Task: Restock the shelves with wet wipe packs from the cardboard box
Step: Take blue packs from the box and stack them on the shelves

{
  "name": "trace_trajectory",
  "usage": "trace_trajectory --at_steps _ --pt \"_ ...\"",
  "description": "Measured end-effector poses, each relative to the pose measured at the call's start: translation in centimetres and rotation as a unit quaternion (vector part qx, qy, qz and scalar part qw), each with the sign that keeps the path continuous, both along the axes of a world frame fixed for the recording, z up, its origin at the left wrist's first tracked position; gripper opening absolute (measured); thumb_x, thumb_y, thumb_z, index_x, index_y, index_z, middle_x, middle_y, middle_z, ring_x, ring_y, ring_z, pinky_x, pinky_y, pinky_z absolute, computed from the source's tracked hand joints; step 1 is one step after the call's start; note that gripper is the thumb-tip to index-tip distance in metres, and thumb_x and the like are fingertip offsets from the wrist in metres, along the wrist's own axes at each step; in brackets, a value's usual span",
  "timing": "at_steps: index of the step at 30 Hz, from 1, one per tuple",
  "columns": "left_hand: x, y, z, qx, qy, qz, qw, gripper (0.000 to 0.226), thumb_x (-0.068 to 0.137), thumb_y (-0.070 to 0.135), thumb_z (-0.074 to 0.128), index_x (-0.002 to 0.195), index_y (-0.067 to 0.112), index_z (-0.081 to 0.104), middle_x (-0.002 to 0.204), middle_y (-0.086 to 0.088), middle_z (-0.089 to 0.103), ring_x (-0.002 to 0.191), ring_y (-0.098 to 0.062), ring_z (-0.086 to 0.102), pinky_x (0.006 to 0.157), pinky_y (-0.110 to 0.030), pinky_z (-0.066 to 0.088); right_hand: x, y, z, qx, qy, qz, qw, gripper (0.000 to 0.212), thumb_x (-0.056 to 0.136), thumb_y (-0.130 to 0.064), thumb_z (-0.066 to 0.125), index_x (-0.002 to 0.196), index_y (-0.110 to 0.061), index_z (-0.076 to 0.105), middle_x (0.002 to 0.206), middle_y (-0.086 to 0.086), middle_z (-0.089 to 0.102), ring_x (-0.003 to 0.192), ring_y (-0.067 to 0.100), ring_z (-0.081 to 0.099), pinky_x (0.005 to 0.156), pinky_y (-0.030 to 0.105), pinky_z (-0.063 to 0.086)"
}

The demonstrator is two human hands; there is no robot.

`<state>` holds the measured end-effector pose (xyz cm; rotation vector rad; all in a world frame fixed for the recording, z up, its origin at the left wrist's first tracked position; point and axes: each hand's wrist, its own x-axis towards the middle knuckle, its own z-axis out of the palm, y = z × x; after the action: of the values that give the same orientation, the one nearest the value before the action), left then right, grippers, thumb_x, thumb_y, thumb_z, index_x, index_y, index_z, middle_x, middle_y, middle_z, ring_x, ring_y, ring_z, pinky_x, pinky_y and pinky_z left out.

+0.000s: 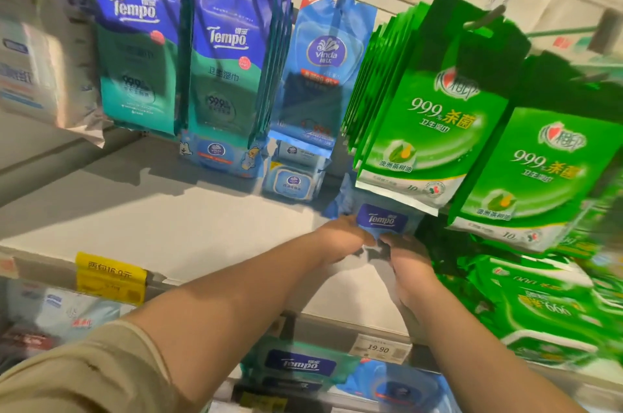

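A blue Tempo wet wipe pack (382,220) stands on the white shelf (161,210), far in under the hanging green packs. My left hand (340,237) holds its left lower edge and my right hand (409,257) holds its right lower edge; the fingertips are hidden behind the pack. Both arms reach forward over the shelf's front rail. The cardboard box is out of view.
Blue Tempo packs (141,51) and a Vinda pack (323,75) hang from hooks above the shelf. Green packs (431,129) hang right, with more green packs (539,304) stacked below them. Vinda packs (293,176) stand at the shelf's back. Price tags (111,277) sit on the rail.
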<state>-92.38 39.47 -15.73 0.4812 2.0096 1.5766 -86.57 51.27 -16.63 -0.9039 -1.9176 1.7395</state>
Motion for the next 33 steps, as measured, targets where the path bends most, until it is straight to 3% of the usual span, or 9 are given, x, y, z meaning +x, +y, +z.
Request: trace_trajectory --at_steps 3,7,9,19,24,26,28,30,33 --pt "-0.9 0.5 -0.4 0.001 -0.019 -0.019 1.000 0.052 0.056 0.036 0.075 0.105 0.020 0.073 0.104 -0.005 0.074 0.085 -0.022 0.068 0.081 -0.036 0.057 0.1 -0.2 0.8 -0.047 0.030 -0.002 0.998 0.001 0.098 -0.013 0.062 0.098 -0.014 0.063 0.098 0.013 0.072 0.075 0.025 0.062 0.068 0.032 0.049" --pt "0.0 -1.2 1.5 -0.018 0.022 0.081 0.996 0.041 0.067 0.036 0.068 0.103 0.016 0.071 0.098 -0.006 0.069 0.080 -0.021 0.062 0.068 -0.029 0.049 1.0 -0.7 1.5 -0.091 0.090 0.001 0.992 0.011 0.099 -0.007 0.056 0.093 -0.013 0.062 0.074 0.005 0.068 0.062 0.022 0.057 0.052 0.027 0.048" --pt "0.0 -1.5 1.8 -0.042 0.031 0.127 0.991 0.040 0.073 0.033 0.065 0.109 0.015 0.065 0.103 -0.007 0.063 0.086 -0.023 0.058 0.068 -0.029 0.043 1.2 -0.7 1.5 -0.100 0.091 -0.002 0.991 0.008 0.099 -0.009 0.057 0.096 -0.014 0.062 0.079 0.007 0.066 0.064 0.022 0.053 0.060 0.031 0.044" --pt "-0.1 -1.8 2.2 -0.027 0.002 -0.008 1.000 0.022 0.082 0.019 0.066 0.104 0.017 0.065 0.112 -0.007 0.066 0.092 -0.018 0.058 0.076 -0.025 0.045 1.8 0.2 0.9 -0.064 0.028 0.043 0.997 0.012 0.098 -0.016 0.060 0.105 -0.012 0.068 0.107 0.012 0.071 0.081 0.022 0.059 0.091 0.041 0.049" --pt "0.6 -2.0 2.0 -0.062 0.048 -0.023 0.997 0.015 0.092 0.037 0.061 0.096 0.024 0.066 0.092 -0.001 0.070 0.079 -0.013 0.064 0.072 -0.024 0.048 3.4 -0.5 1.4 0.161 -0.161 0.091 0.969 0.037 0.105 -0.027 0.051 0.132 -0.006 0.063 0.135 0.018 0.063 0.122 0.036 0.060 0.101 0.041 0.048" --pt "1.0 -2.6 1.9 -0.184 0.145 -0.044 0.971 0.039 0.089 0.060 0.050 0.108 0.030 0.066 0.113 -0.001 0.070 0.100 -0.019 0.065 0.091 -0.032 0.050 4.2 -1.2 1.8 0.279 -0.193 0.126 0.932 0.044 0.107 -0.040 0.044 0.137 -0.013 0.062 0.140 0.012 0.062 0.131 0.031 0.055 0.105 0.035 0.043" --pt "1.8 -3.7 1.8 -0.311 0.224 -0.046 0.922 0.074 0.081 0.078 0.033 0.140 0.035 0.047 0.149 -0.002 0.047 0.137 -0.028 0.041 0.114 -0.048 0.030 5.1 -1.6 1.8 0.355 -0.188 0.157 0.902 0.044 0.108 -0.043 0.040 0.140 -0.021 0.061 0.149 0.004 0.056 0.137 0.026 0.050 0.109 0.030 0.036" --pt "2.9 -4.9 1.7 -0.382 0.276 -0.038 0.881 0.093 0.079 0.085 0.019 0.154 0.031 0.024 0.163 -0.002 0.020 0.150 -0.034 0.011 0.118 -0.060 0.007 6.1 -1.6 1.5 0.398 -0.193 0.177 0.879 0.045 0.108 -0.042 0.037 0.136 -0.020 0.064 0.146 0.005 0.058 0.133 0.026 0.052 0.107 0.032 0.038" --pt "5.1 -6.3 1.8 -0.391 0.307 0.002 0.868 0.095 0.079 0.087 0.014 0.155 0.030 0.022 0.164 0.001 0.019 0.150 -0.037 0.006 0.114 -0.068 0.000 7.7 -2.0 1.0 0.465 -0.204 0.199 0.838 0.054 0.106 -0.051 0.034 0.149 -0.022 0.052 0.157 0.006 0.047 0.145 0.023 0.041 0.118 0.035 0.032"
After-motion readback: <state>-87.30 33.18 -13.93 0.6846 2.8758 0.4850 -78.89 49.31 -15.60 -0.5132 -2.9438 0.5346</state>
